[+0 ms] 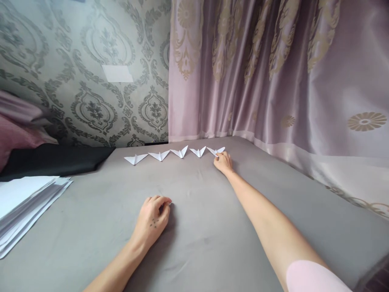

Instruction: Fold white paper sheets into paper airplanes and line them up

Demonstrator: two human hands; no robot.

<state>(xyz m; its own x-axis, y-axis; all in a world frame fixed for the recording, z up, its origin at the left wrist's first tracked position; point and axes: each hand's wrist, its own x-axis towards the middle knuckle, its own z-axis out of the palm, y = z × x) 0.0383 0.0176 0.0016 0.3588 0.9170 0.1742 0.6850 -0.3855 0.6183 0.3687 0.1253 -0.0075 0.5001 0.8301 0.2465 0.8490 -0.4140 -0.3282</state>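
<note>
My right hand reaches to the far side of the grey-covered surface. Its fingers are closed on a folded white paper bird, the rightmost in a row; they hide part of its body. To its left stand several similar folded paper birds, among them one with raised wings and another at the row's left end. Nearer to me, my left hand hovers or rests low over the cover, thumb and forefinger pinched together. A tiny pale bit shows at their tips, too small to name.
On the left lies a stack of white paper sheets, with a black cloth or case behind it. Pink fabric is heaped at the far left. Patterned wallpaper and a mauve curtain border the surface.
</note>
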